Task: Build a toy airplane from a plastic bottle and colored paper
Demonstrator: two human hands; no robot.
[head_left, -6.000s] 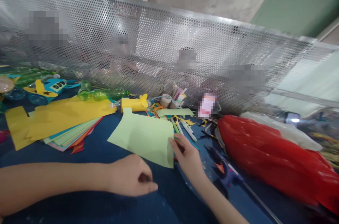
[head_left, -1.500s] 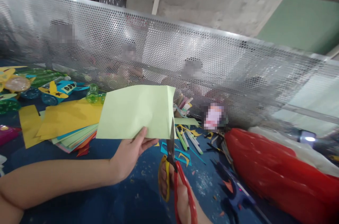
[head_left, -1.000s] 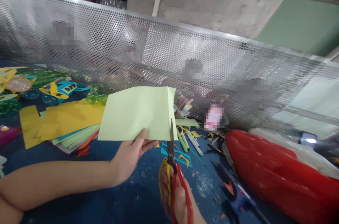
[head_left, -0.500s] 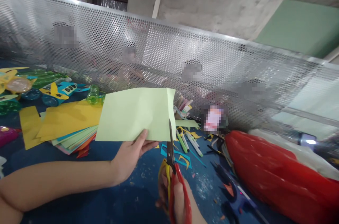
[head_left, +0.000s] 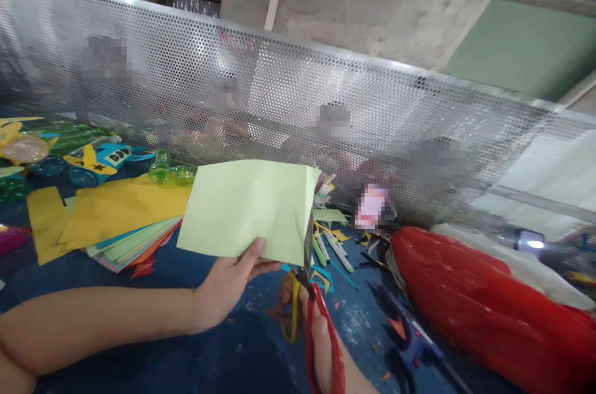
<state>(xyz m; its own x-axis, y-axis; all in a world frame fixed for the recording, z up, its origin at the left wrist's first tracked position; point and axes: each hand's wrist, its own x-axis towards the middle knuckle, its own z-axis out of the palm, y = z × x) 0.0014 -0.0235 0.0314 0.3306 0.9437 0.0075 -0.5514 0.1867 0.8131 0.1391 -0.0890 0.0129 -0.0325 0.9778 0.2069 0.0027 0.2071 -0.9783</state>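
My left hand [head_left: 239, 279] pinches the lower edge of a pale green sheet of paper [head_left: 246, 208], thumb in front and fingers behind. The sheet is held up above the blue table. In my right hand [head_left: 316, 326] is a pair of scissors [head_left: 305, 282] with one red and one yellow handle, its fingers through the loops. The blades point upward at the right side of the sheet, where a narrow strip bends away along the cut. Part of the blades is hidden by the paper.
Yellow sheets [head_left: 121, 211] and fanned coloured paper [head_left: 135, 245] lie left. Behind them are plastic-bottle crafts [head_left: 100, 161]. Markers [head_left: 333, 248], a blue glue gun [head_left: 414, 338] and a red plastic bag [head_left: 465, 301] are on the right. A perforated metal panel [head_left: 279, 90] stands behind.
The paper and my left hand have shifted slightly right and down. The scissors have moved slightly right, and their handles are spread wider.
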